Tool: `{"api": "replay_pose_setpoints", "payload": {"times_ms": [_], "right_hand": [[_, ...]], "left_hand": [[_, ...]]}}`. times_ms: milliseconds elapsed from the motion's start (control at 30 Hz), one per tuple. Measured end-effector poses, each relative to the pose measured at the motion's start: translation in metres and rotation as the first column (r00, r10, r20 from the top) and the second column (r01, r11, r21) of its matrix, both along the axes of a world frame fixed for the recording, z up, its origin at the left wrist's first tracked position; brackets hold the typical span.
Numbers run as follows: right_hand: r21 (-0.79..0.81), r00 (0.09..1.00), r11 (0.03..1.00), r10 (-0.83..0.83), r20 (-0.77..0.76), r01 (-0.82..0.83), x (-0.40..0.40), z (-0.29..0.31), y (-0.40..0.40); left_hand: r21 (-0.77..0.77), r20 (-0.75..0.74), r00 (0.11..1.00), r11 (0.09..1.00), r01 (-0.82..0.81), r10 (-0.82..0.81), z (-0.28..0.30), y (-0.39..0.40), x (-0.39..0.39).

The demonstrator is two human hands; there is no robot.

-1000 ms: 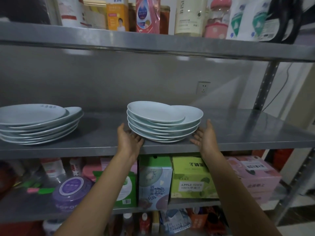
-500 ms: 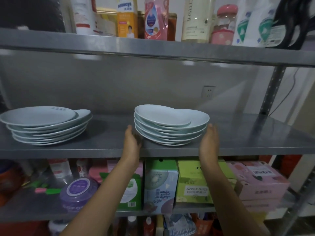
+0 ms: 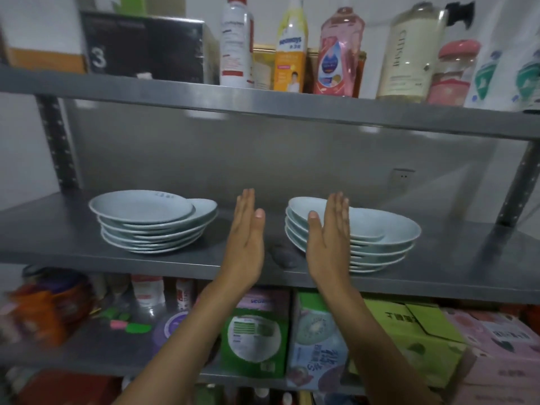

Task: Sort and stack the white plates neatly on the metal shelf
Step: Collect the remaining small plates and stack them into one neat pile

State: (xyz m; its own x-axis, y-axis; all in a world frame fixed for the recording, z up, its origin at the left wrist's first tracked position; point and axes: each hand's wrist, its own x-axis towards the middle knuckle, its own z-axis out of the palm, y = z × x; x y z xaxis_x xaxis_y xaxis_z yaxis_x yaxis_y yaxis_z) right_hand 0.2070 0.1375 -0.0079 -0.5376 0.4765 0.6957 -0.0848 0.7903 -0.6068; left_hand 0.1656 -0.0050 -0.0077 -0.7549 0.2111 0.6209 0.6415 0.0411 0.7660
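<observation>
Two uneven stacks of several white plates stand on the middle metal shelf (image 3: pixel 467 267). The left stack (image 3: pixel 152 222) sits left of centre, its top plates shifted sideways. The right stack (image 3: pixel 377 238) also has offset top plates. My left hand (image 3: pixel 247 238) is raised in the gap between the stacks, fingers straight, palm facing right, holding nothing. My right hand (image 3: pixel 330 232) is held flat with straight fingers in front of the right stack's left part, palm facing left, and covers that part. Whether it touches the plates is unclear.
The upper shelf (image 3: pixel 263 106) carries bottles, a jar and a dark box (image 3: pixel 143 45). Below, the lower shelf holds cartons, among them a green box (image 3: pixel 254 340) and a pink box (image 3: pixel 499 340). An upright post (image 3: pixel 517 185) stands at the right.
Both hands have left the sides of the right stack and risen with fingers straight. The left hand is now in the gap; the right hand has crossed to the stack's left part.
</observation>
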Motion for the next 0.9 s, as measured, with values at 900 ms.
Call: {"api": "replay_pose_setpoints", "payload": {"times_ms": [900], "right_hand": [[-0.668,0.957,0.691,0.264,-0.122,-0.276,-0.156,0.004,-0.180]], "left_hand": [[0.211,0.319,0.941,0.960,-0.186,0.113,-0.009,-0.256,-0.208]]}}
